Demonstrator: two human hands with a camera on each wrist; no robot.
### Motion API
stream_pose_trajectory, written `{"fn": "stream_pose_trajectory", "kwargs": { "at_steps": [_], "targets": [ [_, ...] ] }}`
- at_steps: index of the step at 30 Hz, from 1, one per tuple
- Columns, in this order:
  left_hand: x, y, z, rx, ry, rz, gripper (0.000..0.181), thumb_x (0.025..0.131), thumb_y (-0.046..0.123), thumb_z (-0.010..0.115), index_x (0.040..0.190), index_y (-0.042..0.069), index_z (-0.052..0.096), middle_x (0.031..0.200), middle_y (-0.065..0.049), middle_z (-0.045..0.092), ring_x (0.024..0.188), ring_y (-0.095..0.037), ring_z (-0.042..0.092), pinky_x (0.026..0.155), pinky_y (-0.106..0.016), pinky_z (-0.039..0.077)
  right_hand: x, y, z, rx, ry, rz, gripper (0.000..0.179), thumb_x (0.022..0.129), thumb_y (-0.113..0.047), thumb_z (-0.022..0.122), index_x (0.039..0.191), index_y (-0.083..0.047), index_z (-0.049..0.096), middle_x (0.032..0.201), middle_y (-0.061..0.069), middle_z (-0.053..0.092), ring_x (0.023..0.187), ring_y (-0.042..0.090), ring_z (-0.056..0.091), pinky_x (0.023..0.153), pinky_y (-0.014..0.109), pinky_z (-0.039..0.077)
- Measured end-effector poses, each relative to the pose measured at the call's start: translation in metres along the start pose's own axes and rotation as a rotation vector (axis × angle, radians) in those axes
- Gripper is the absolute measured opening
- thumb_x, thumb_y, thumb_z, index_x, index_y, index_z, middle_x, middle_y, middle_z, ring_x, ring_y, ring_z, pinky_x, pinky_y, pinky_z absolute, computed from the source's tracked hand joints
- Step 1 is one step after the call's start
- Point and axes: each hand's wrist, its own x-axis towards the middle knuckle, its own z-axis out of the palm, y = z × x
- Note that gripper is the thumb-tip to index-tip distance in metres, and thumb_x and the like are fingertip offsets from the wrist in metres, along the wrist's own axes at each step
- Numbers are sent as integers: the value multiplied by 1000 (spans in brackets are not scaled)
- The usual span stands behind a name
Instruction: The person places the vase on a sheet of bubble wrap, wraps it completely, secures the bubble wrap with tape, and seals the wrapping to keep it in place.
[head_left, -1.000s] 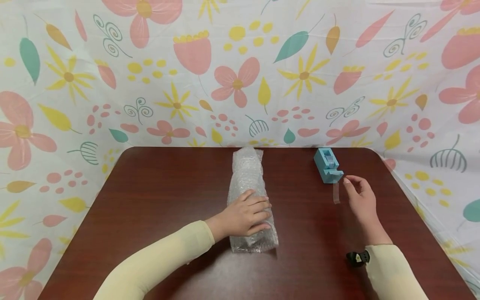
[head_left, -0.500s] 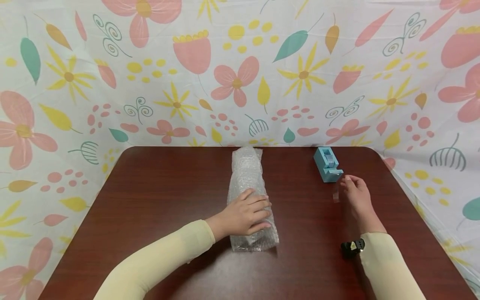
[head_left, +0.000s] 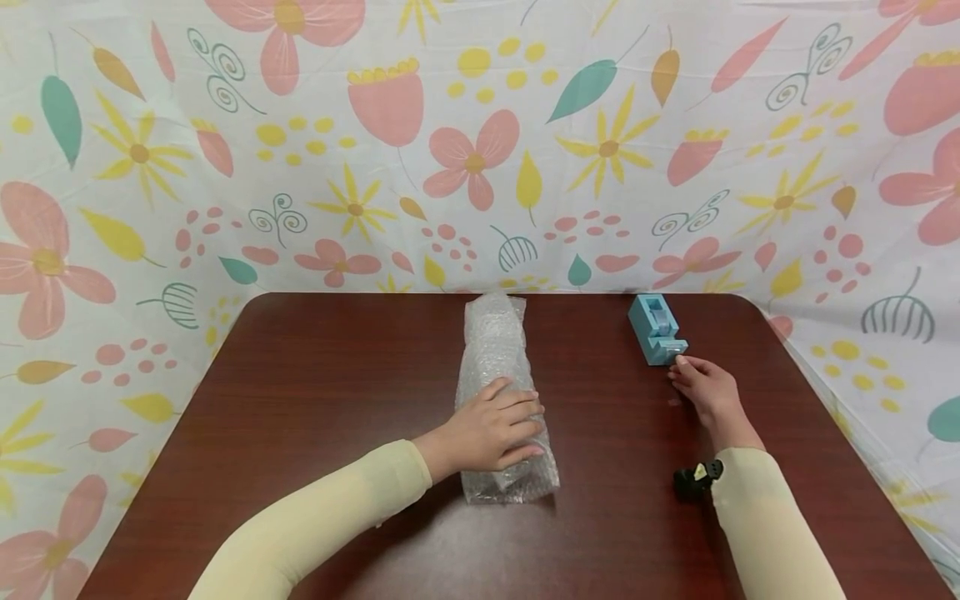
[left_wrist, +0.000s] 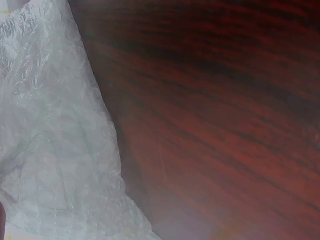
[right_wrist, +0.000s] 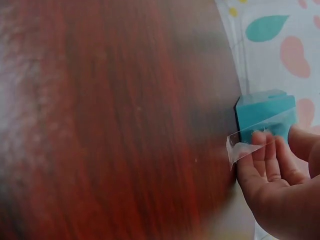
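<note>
A long bundle of bubble wrap (head_left: 495, 342) lies on the table, its length running away from me. My left hand (head_left: 491, 429) rests across its nearer half with the fingers relaxed over the top. In the left wrist view the crinkled bubble wrap (left_wrist: 55, 135) fills the left side, and the hand is almost wholly out of that view. Farther right stands a light blue tape dispenser (head_left: 651, 329). My right hand (head_left: 712, 392) is right at its cutter end. In the right wrist view a clear strip of tape (right_wrist: 242, 150) stretches from the dispenser (right_wrist: 262, 112) across the fingers, pinched at the thumb.
The dark red-brown table (head_left: 345, 375) has rounded far corners. Behind it and at both sides hangs a white cloth (head_left: 480, 92) with flowers and leaves. A black strap device (head_left: 697, 481) sits at my right wrist, by the cream sleeve (head_left: 765, 508).
My right hand has shifted left and forward, closer to the dispenser's cutter. The strip of tape that hung below it now lies along the fingers. The left hand and the bundle stay put.
</note>
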Motion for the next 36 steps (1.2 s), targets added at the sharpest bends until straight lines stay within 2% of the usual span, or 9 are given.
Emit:
{"fn": "stream_pose_trajectory", "kwargs": {
  "at_steps": [2, 5, 8, 12, 20, 29, 31, 33, 36],
  "targets": [
    [0, 0, 0, 6, 0, 1, 29, 92, 51, 69, 108, 28, 73, 121, 9, 72, 125, -13, 64, 109, -41, 45, 0, -1, -1, 69, -3, 13, 32, 105, -31, 54, 128, -8, 57, 80, -20, 64, 78, -8, 64, 75, 12, 57],
    [0, -1, 0, 11, -1, 1, 29, 92, 52, 69, 109, 28, 73, 121, 9, 72, 125, -13, 64, 109, -40, 45, -2, -2, -1, 157, -9, 33, 9, 103, -29, 59, 102, -21, 64, 78, -16, 66, 76, -5, 66, 71, 13, 57],
    [0, 0, 1, 4, -2, 0, 29, 92, 52, 69, 108, 28, 73, 121, 9, 72, 125, -13, 64, 109, -41, 45, -3, -3, -2, 200, -17, 38, 17, 102, -27, 61, 87, -27, 68, 76, -15, 67, 74, -2, 66, 71, 15, 58],
    [1, 0, 1, -9, -6, -1, 29, 93, 51, 69, 109, 28, 73, 121, 9, 72, 125, -14, 64, 109, -41, 45, -2, -3, -1, 230, -16, 60, 23, 102, -26, 61, 80, -27, 69, 73, -13, 66, 71, 0, 64, 69, 16, 58],
    [1, 0, 0, -16, -10, -15, 28, 92, 50, 71, 109, 27, 72, 122, 9, 72, 126, -13, 63, 110, -41, 46, 9, -1, 6, 182, 56, 85, 20, 101, -26, 62, 82, -25, 69, 70, -11, 64, 67, 2, 61, 64, 18, 56],
    [3, 1, 1, -18, -20, -6, 28, 92, 50, 70, 109, 28, 73, 121, 9, 72, 125, -12, 64, 110, -41, 46, 8, 3, 6, 176, 66, 83, 25, 102, -23, 60, 79, -25, 69, 68, -10, 64, 64, 2, 62, 63, 17, 55],
    [3, 1, 1, -20, -17, -5, 28, 92, 50, 70, 108, 28, 73, 121, 9, 73, 125, -13, 64, 109, -41, 46, 8, 4, 9, 71, 91, 61, 20, 102, -24, 60, 86, -20, 70, 67, -13, 63, 62, 0, 62, 62, 17, 54],
    [2, 1, 1, -17, -14, -7, 28, 92, 51, 70, 108, 28, 73, 121, 9, 73, 125, -13, 64, 109, -41, 46, 9, 5, 13, -34, 125, 37, 19, 103, -24, 60, 100, -10, 72, 66, -15, 61, 61, -2, 62, 62, 17, 54],
    [2, 1, 1, -13, -16, -10, 28, 92, 51, 70, 108, 28, 73, 121, 9, 72, 126, -13, 64, 110, -41, 46, 9, 6, 17, -173, 152, 17, 36, 104, -27, 58, 122, 3, 65, 65, -18, 59, 60, -5, 62, 61, 16, 53]
  ]
}}
